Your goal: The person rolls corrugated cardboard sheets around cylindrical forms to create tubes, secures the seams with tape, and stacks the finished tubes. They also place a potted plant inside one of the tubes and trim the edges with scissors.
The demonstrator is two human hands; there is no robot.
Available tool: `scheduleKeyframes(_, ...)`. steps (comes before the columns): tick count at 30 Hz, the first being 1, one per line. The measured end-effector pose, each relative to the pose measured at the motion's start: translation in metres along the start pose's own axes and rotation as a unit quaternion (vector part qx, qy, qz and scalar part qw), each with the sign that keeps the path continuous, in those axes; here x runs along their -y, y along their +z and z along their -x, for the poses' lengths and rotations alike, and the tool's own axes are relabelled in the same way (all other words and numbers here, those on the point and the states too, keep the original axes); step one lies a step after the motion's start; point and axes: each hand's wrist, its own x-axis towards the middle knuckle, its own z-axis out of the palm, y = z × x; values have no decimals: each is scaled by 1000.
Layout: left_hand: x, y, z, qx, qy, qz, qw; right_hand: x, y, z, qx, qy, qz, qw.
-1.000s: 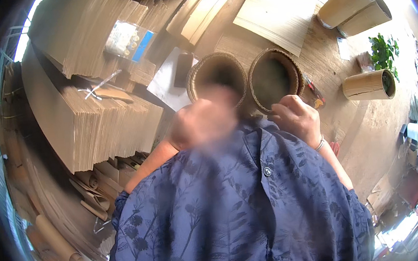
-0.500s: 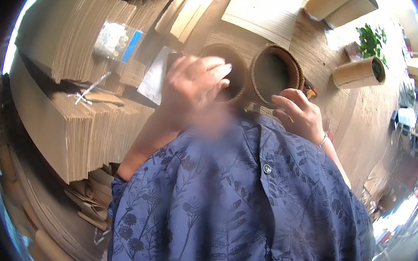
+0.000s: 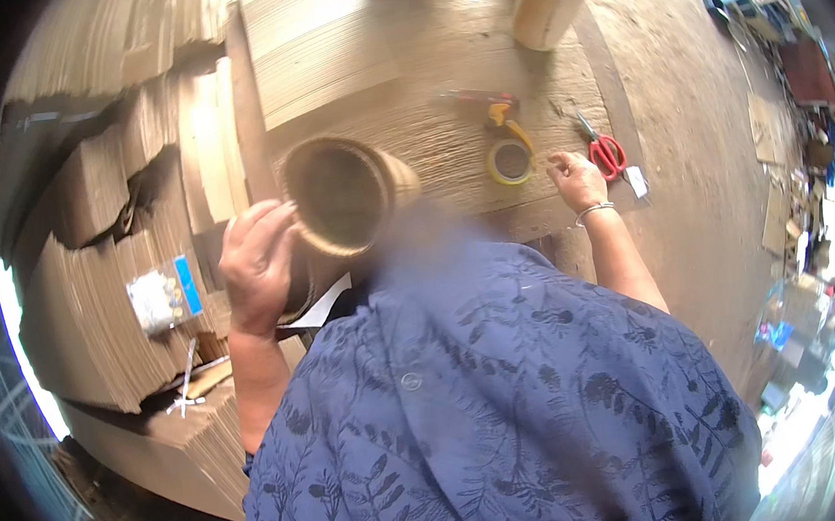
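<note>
My left hand (image 3: 259, 266) is raised beside a round brown container (image 3: 391, 175) with a braided-looking rim. Its fingers are loosely bent, thumb a little apart, and the fingertips come up to the container's left rim; whether they touch it I cannot tell. Part of a second round container shows below it, near a white sheet (image 3: 321, 303). To the right, my right hand (image 3: 581, 184) has its fingers curled together over the board; what they hold, if anything, is too small to make out. Red-handled scissors (image 3: 609, 157) lie just right of it, and a yellow tape roll (image 3: 512, 179) lies to its left.
A yellow-handled tool (image 3: 515, 128) lies above the tape roll. Farther back stands a tan cylinder (image 3: 545, 17) with a dark green top. Stacked cardboard sheets (image 3: 93, 332) fill the left, with a clear bag (image 3: 155, 302) on them. Cluttered goods line the right.
My view has swung to the right. My left hand has gone from over the left container to beside a rim; my right hand has left the right container's edge and moved out toward the scissors.
</note>
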Motion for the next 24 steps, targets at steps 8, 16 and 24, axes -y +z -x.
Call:
scheduleKeyframes(8, 10, 3, 4, 10, -148, 167, 975, -87, 51, 2, -15, 242, -20, 970)
scheduleKeyframes(16, 8, -11, 17, 0, -294, 212, 932, -197, 71, -69, -88, 146, 182, 968)
scheduleKeyframes(24, -22, -39, 7, -7, -207, 49, 977, -199, 51, -60, 32, 196, 204, 959)
